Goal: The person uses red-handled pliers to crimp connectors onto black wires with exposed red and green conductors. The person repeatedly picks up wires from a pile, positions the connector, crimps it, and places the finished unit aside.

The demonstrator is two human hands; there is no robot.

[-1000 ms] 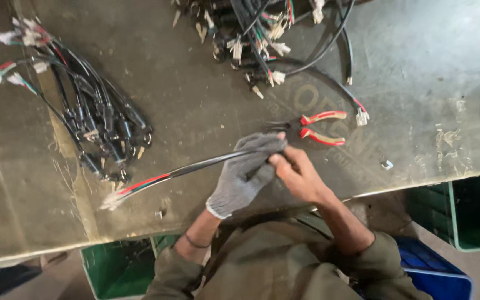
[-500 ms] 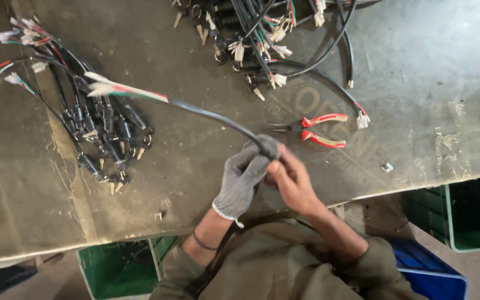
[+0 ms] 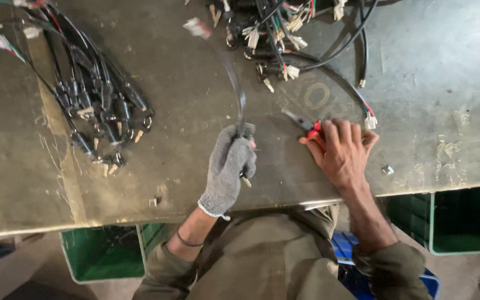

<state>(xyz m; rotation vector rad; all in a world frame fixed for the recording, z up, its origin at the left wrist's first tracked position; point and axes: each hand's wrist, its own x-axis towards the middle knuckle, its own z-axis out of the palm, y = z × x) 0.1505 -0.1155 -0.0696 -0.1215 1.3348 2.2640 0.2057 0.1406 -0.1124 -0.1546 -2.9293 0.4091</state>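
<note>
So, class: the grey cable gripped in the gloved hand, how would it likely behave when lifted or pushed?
The grey cable probably holds some stiffness: it rises from the gloved left hand in a curve instead of drooping. It likely still bends easily, since it arcs toward its connector end. It seems light, as one hand lifts it while the right hand rests on the red-handled pliers.

One head-worn camera looks steeply down, fairly near, onto the workbench edge and hands.
</note>
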